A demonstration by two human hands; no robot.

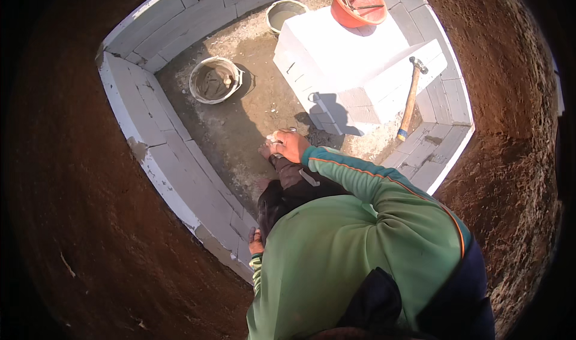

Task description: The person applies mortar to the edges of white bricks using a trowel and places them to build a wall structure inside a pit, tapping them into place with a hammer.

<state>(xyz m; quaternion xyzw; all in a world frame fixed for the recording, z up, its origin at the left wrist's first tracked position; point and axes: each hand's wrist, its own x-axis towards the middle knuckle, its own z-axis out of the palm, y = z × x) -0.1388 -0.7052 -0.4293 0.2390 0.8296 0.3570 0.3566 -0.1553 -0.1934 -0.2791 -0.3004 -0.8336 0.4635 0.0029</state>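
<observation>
My right hand [291, 146] is low over the floor, just above my bare foot [265, 152]. Its fingers are curled closed around something small and pale that I cannot make out. My left hand [256, 243] hangs beside my left hip against the light block wall [204, 190]. Its fingers show only in part, look loosely apart and hold nothing visible. Ahead and left on the floor stands a bucket [197, 92] with wet grey mortar [210, 87] inside.
A second bucket [270, 21] of grey liquid stands farther back. White blocks [318, 46] are stacked ahead, carrying an orange basin [345, 17] with tools in it. A wooden-handled hammer [410, 100] leans at the right. Brown earth [72, 178] surrounds the block walls.
</observation>
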